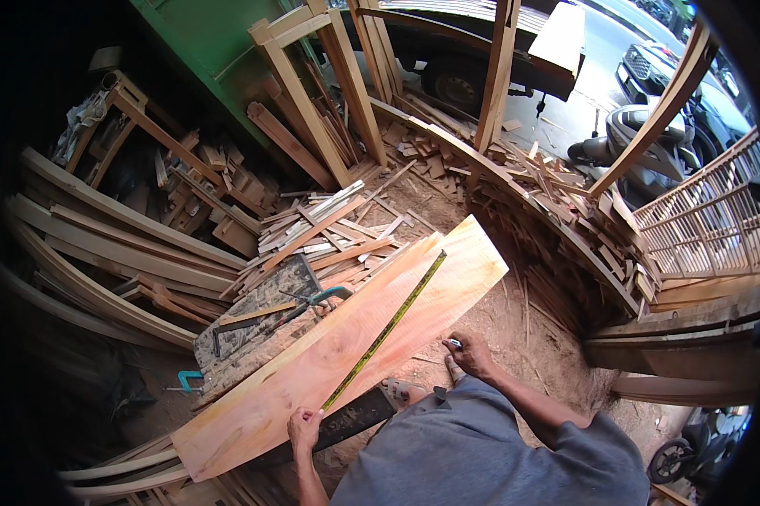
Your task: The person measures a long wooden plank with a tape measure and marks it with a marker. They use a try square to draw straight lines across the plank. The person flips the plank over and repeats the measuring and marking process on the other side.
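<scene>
A broad, pale pinkish wooden plank (pixel 312 354) lies slantwise across the workbench in front of me. Along it runs a yellow tape measure (pixel 386 333), stretched diagonally over its face. At the tape's near end my left hand (pixel 304 430) is closed, pinching the tape at the plank's near edge. My right hand (pixel 474 355) is held off the plank's right side, fingers closed round a small pen-like thing (pixel 455 342) with a white and blue end. Most of that thing is hidden in the fingers.
A teal clamp (pixel 329 295) sits on the dark, worn bench top (pixel 262 337); a blue clamp (pixel 190 381) is at its left edge. Offcuts (pixel 338 228) are heaped beyond. Long boards (pixel 127 244) lie left. Upright wooden frames (pixel 346 93) and a slatted panel (pixel 700 211) stand farther off.
</scene>
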Demonstrator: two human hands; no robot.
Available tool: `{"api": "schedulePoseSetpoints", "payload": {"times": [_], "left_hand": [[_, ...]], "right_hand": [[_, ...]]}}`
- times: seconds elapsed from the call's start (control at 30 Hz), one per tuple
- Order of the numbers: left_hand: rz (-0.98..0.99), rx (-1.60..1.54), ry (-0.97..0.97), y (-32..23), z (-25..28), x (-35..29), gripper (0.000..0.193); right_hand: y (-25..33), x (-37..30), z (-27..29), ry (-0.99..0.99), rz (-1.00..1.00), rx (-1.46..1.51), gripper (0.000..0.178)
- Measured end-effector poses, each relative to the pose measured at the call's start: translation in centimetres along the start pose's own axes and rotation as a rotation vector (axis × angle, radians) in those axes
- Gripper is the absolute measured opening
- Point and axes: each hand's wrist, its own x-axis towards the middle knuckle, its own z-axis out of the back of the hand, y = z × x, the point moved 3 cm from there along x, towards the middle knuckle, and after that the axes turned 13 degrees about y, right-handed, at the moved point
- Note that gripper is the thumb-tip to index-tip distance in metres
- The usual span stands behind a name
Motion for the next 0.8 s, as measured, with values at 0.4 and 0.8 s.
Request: {"api": "schedulePoseSetpoints", "payload": {"times": [0.4, 0.8], "left_hand": [[-0.052, 0.225, 0.019, -8.5, -3.9, 4.3, 0.04], [-0.107, 0.324, -0.056, -8.4, -5.7, 5.3, 0.041]], "right_hand": [[-0.7, 6.1, 5.0, 0.043, 0.266, -0.216, 0.017], [-3.5, 8.0, 5.1, 0.048, 0.28, -0.213, 0.009]]}}
